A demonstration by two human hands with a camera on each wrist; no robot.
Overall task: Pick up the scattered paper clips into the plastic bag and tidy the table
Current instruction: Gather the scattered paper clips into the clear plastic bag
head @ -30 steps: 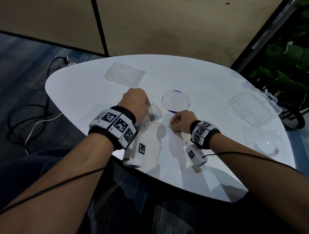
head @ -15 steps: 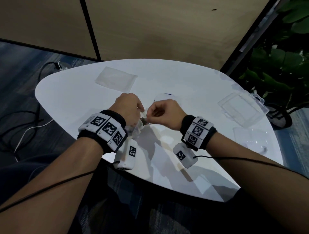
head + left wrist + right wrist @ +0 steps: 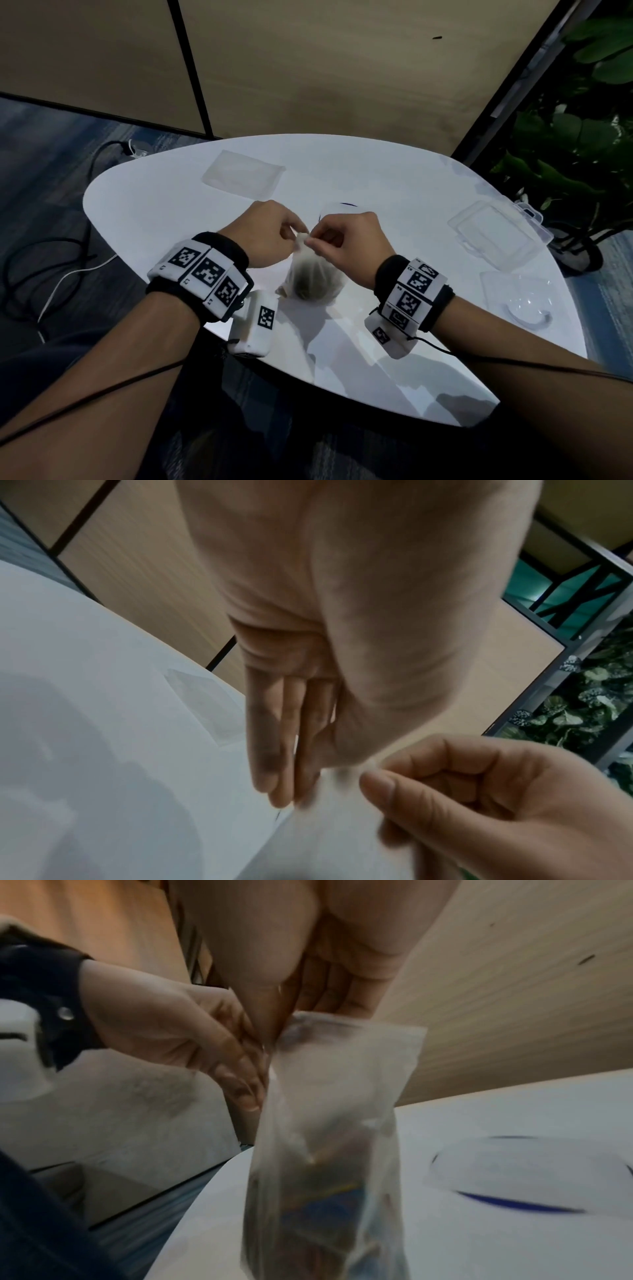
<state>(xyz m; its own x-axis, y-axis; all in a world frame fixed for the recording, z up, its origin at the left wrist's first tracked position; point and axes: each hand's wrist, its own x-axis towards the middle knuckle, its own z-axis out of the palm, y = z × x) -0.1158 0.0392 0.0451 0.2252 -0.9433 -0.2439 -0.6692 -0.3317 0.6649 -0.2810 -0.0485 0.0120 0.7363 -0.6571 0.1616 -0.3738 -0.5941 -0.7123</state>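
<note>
Rounded white table fills frame centre. Clear rectangular plastic boxes at right edge. Small clear plastic bag hangs mid-frame over table, dark blurred contents, probably paper clips. Left hand and right hand both pinch bag's top edge, fingers curled.

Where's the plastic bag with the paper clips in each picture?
Head: plastic bag hangs in the middle, between both wrists, top pinched by both hands.
Left wrist: only its blurry top, bottom centre.
Right wrist: fills the middle.
Shared landmark: the white table.
</note>
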